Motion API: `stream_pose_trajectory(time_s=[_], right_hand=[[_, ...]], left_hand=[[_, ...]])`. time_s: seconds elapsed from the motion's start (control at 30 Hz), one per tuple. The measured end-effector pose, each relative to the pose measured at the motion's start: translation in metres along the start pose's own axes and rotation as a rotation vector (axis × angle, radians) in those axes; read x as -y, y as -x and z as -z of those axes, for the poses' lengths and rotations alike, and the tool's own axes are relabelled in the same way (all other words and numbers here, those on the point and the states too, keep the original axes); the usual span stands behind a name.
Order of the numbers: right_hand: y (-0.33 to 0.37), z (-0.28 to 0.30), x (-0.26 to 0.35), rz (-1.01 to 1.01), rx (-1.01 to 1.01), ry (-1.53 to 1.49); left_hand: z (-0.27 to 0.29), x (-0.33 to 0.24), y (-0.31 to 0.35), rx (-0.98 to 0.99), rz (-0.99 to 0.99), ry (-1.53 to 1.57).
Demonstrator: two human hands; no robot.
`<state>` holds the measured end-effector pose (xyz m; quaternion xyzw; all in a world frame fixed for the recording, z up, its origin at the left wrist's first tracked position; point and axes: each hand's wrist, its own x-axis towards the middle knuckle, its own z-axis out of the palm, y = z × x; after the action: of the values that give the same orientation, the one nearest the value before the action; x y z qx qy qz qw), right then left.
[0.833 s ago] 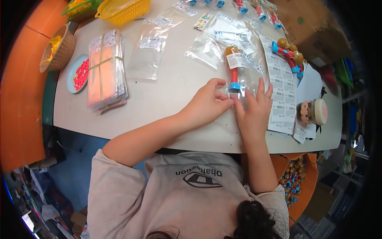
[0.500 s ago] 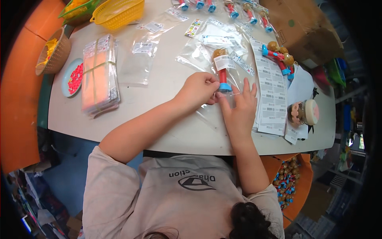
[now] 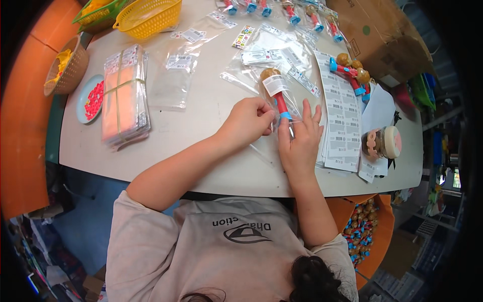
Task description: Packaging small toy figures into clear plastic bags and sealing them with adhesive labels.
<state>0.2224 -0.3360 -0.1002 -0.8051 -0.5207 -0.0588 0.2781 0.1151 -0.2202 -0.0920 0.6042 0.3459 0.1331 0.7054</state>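
Note:
A toy with a brown round head, red stem and blue base (image 3: pixel 277 95) lies inside a clear bag (image 3: pixel 261 83) on the pale table (image 3: pixel 201 131). My left hand (image 3: pixel 249 121) pinches the bag's edge beside the blue base. My right hand (image 3: pixel 299 141) lies flat on the bag's near end with its fingers spread, thumb close to my left fingertips, holding it down.
Sheets of barcode stickers (image 3: pixel 342 118) lie right of my hands, with a small jar (image 3: pixel 382 142) and loose toys (image 3: pixel 349 70) beyond. Empty clear bags (image 3: pixel 173 75), a banded bag stack (image 3: pixel 123 98), a plate of red pieces (image 3: pixel 90 98), baskets (image 3: pixel 148 17) and a cardboard box (image 3: pixel 385 35) surround them.
Both hands stay on the bagged toy. My left fingers have closed in on the bag edge at the blue base, and my right hand has slid a little nearer.

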Motion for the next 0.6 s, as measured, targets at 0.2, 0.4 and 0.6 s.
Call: stream_pose_trajectory(time_s=[0.2, 0.4, 0.6], right_hand=[[0.0, -0.007, -0.001, -0.056, 0.081, -0.131], [-0.004, -0.008, -0.001, -0.033, 0.092, -0.149], [-0.004, -0.009, 0.003, -0.005, 0.077, -0.073]], left_hand=[[0.004, 0.006, -0.003, 0.025, -0.018, 0.053], [0.01, -0.002, 0.002, 0.044, 0.011, 0.01], [0.017, 0.003, 0.003, 0.086, 0.004, 0.058]])
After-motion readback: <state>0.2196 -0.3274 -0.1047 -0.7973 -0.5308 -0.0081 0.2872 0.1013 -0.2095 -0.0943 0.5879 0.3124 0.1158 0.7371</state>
